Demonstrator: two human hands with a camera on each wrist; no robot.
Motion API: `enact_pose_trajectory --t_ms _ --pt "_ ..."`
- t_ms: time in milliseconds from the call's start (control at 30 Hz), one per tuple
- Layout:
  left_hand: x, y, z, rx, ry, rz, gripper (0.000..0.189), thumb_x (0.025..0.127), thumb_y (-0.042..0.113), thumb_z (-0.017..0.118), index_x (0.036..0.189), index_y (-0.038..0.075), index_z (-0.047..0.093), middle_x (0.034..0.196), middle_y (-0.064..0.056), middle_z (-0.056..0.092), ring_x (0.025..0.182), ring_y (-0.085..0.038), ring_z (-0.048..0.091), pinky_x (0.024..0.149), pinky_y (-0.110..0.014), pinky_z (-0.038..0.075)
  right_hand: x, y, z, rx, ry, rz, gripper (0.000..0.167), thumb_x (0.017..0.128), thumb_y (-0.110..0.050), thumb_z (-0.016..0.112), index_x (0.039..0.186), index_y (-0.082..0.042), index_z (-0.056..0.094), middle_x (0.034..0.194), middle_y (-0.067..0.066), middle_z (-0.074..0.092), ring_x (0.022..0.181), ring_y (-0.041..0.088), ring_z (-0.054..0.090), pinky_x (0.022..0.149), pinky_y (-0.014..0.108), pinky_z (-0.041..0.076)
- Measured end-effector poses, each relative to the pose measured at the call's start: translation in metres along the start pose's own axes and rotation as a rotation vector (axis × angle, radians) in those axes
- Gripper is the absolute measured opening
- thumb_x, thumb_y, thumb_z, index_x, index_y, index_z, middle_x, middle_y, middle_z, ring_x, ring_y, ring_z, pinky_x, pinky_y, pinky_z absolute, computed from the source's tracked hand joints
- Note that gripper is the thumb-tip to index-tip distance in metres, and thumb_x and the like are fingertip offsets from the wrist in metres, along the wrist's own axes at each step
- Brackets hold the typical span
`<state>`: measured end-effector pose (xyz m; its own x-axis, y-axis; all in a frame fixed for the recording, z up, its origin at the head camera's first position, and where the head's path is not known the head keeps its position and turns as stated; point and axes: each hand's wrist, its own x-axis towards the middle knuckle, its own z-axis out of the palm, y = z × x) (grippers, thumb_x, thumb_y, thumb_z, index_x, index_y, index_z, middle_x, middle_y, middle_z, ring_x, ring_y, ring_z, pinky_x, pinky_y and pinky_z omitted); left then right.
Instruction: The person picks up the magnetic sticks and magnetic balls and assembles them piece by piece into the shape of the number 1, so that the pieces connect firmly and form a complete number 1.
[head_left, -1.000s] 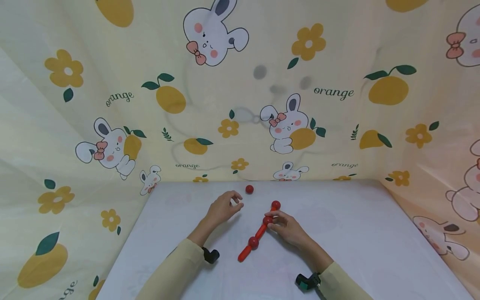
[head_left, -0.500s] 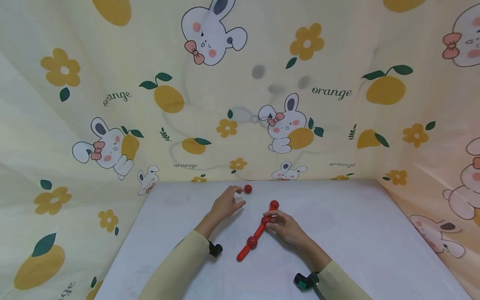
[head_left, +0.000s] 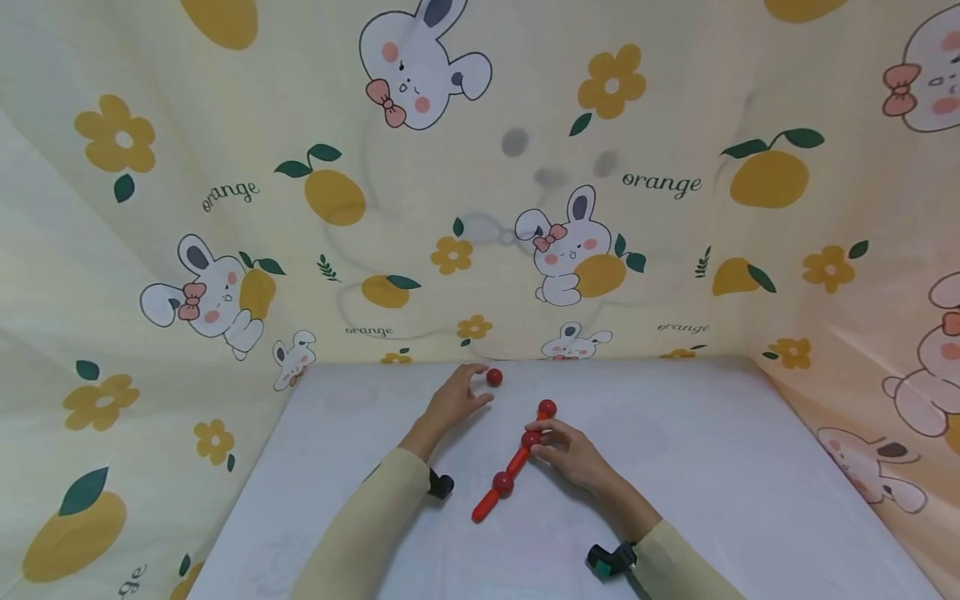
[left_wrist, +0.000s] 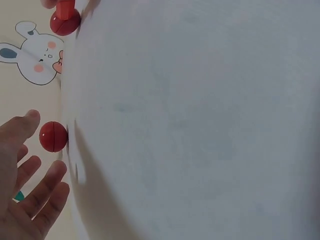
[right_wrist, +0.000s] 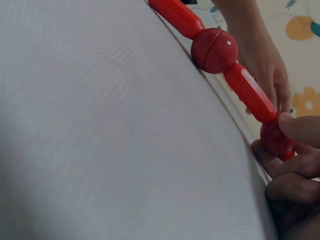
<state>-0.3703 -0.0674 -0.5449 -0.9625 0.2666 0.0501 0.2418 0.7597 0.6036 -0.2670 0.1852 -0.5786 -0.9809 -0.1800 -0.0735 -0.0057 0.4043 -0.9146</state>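
Note:
A chain of red balls and red rods [head_left: 518, 461] lies slantwise across the middle of the white table. My right hand [head_left: 573, 454] pinches one of its balls [right_wrist: 276, 137] between thumb and fingers. The far end of the chain carries another ball [head_left: 547, 408], and the near end is a bare rod [head_left: 485, 506]. Close to the back edge sits a loose red ball [head_left: 494, 377] with a seam round it. My left hand [head_left: 456, 400] reaches beside that ball, thumb and fingers spread around it; in the left wrist view the ball [left_wrist: 53, 136] shows between thumb and fingertips.
The white tabletop [head_left: 675, 467] ends at a patterned cloth backdrop [head_left: 480, 250] with rabbits and oranges. The cloth also rises along the left and right sides. A small black camera [head_left: 611, 561] is strapped to the right wrist, another [head_left: 441, 484] to the left.
My left hand has moved forward and right, up to the loose ball, its fingers spreading wider. My right hand keeps its hold on the chain, which stays in place.

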Motion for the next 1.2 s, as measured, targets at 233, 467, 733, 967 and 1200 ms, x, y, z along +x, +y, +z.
enact_pose_trajectory --t_ms 233,467,733,967,1200 --pt "0.007 0.001 0.005 -0.033 -0.006 -0.023 0.064 0.099 0.028 0.08 0.156 0.021 0.051 0.156 -0.004 0.055 0.115 -0.023 0.064 0.105 -0.043 0.055 -0.001 -0.002 0.001 -0.004 0.004 -0.005 0.034 0.101 -0.021 0.077 0.134 -0.025 0.073 0.126 -0.002 0.071 0.126 0.029 0.061 0.107 0.064 0.047" --pt "0.013 0.002 0.009 -0.032 -0.014 -0.066 0.068 0.1 0.023 0.08 0.159 0.018 0.048 0.159 -0.007 0.054 0.137 -0.028 0.059 0.113 -0.047 0.05 -0.001 -0.001 -0.001 -0.005 0.002 0.001 0.033 0.1 -0.022 0.077 0.133 -0.026 0.073 0.126 -0.001 0.071 0.127 0.03 0.06 0.107 0.068 0.045" --pt "0.025 -0.004 0.016 -0.025 -0.039 -0.104 0.065 0.102 0.024 0.077 0.16 0.021 0.047 0.161 -0.004 0.053 0.15 -0.026 0.048 0.121 -0.049 0.041 0.0 0.002 -0.001 0.008 -0.005 -0.009 0.034 0.101 -0.022 0.077 0.134 -0.025 0.073 0.127 -0.002 0.071 0.127 0.029 0.06 0.104 0.062 0.05" --pt "0.029 -0.005 0.019 0.018 -0.053 -0.086 0.064 0.104 0.029 0.074 0.161 0.025 0.046 0.162 -0.001 0.052 0.153 -0.023 0.044 0.123 -0.048 0.038 0.0 0.003 -0.002 0.013 -0.013 -0.012 0.034 0.101 -0.024 0.077 0.134 -0.026 0.072 0.129 -0.002 0.07 0.128 0.03 0.061 0.105 0.062 0.05" --pt "0.032 -0.004 0.02 0.04 -0.061 -0.062 0.062 0.105 0.028 0.072 0.161 0.024 0.046 0.161 -0.004 0.052 0.152 -0.024 0.046 0.122 -0.049 0.039 -0.001 0.002 -0.001 0.021 -0.01 -0.008 0.033 0.101 -0.023 0.077 0.133 -0.026 0.072 0.128 -0.001 0.07 0.127 0.03 0.061 0.105 0.064 0.049"
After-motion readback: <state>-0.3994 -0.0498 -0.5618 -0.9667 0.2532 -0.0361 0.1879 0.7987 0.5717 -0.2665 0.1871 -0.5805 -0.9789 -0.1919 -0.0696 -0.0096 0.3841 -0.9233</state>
